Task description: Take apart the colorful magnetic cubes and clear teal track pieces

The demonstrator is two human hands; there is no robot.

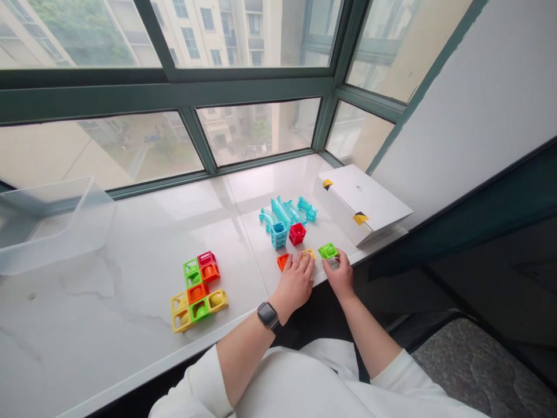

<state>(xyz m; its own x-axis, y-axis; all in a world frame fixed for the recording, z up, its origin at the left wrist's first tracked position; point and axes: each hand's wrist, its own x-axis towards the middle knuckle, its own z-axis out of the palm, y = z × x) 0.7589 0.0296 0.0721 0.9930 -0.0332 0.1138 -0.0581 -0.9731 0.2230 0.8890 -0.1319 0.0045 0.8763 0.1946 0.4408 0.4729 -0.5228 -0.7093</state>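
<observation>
My right hand [340, 277] pinches a green cube block [328, 251] between thumb and fingers, close above the counter's front edge. Beside it, my left hand [298, 281], with a black watch on the wrist, has its fingers bent over a yellow block [309, 253]. An orange block [282, 262] shows at the left hand's thumb side, partly covered by the fingers. Whether the orange and yellow blocks are joined is hidden. Just behind stand a red cube block [297, 233] and a teal cube block [279, 236].
Several teal track-like pieces [284, 212] lie behind the cubes. To the left rests a joined group of coloured cube blocks [198, 293]. A clear plastic bin [56, 255] stands far left, a white box [363, 200] at right. Windows border the white counter [130, 313].
</observation>
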